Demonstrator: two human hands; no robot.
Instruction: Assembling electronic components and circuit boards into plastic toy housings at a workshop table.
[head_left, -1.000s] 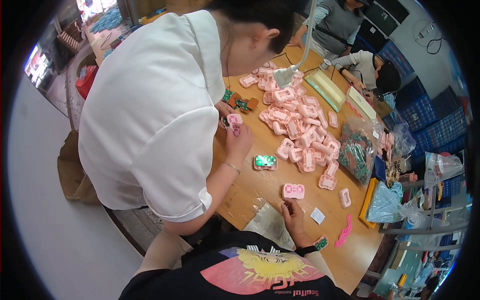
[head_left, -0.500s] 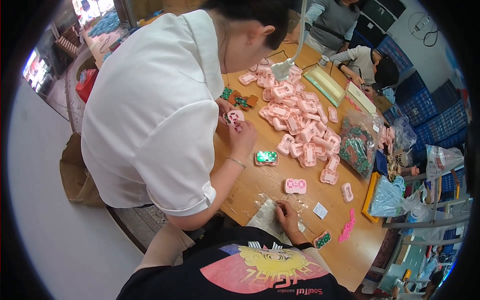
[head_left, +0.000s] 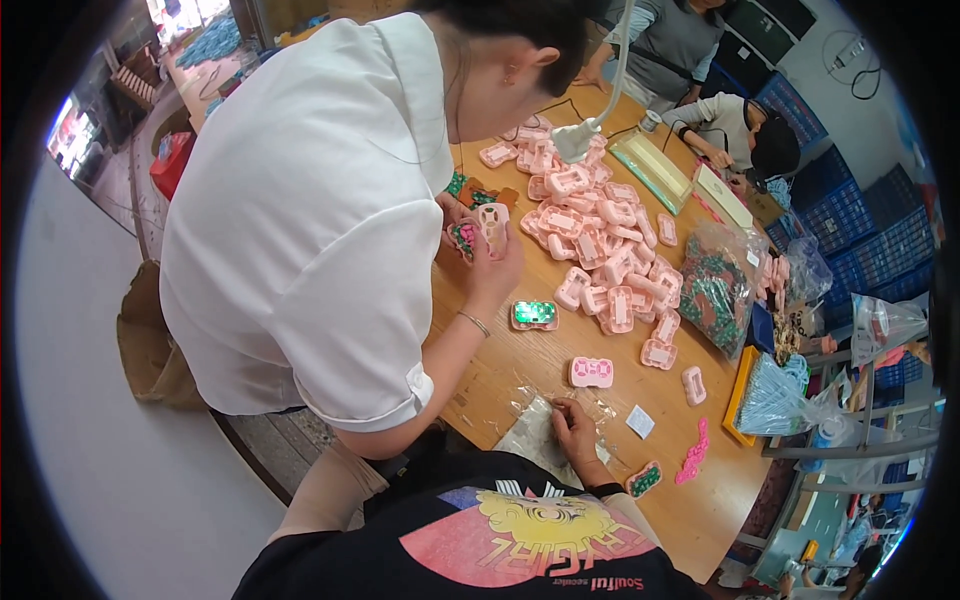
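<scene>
My right hand [head_left: 574, 437] rests at the table's near edge, its fingers curled in beside a pale sheet covered with clear plastic film [head_left: 535, 432]. Whether anything is pinched in those fingers is too small to make out. My left forearm [head_left: 322, 490] shows at the lower left, but the hand is hidden behind the co-worker leaning in. Just beyond my right hand lies a pink controller [head_left: 591, 372] with its button face up. A small white paper slip [head_left: 640, 421] and a shell with a green circuit board [head_left: 645, 479] lie to its right.
A co-worker in white holds a pink shell half [head_left: 492, 226] and a board with pink buttons [head_left: 464, 237]. Pink shells [head_left: 600, 235] are heaped mid-table. A bag of circuit boards [head_left: 715, 280], pink button strip [head_left: 693, 452] and yellow tray [head_left: 742, 395] sit right. A white plug [head_left: 575, 140] hangs overhead.
The co-worker's hands have moved slightly apart, and the pink shell half now stands off from the board with buttons. The hanging plug has swung slightly right. My right hand has hardly moved.
</scene>
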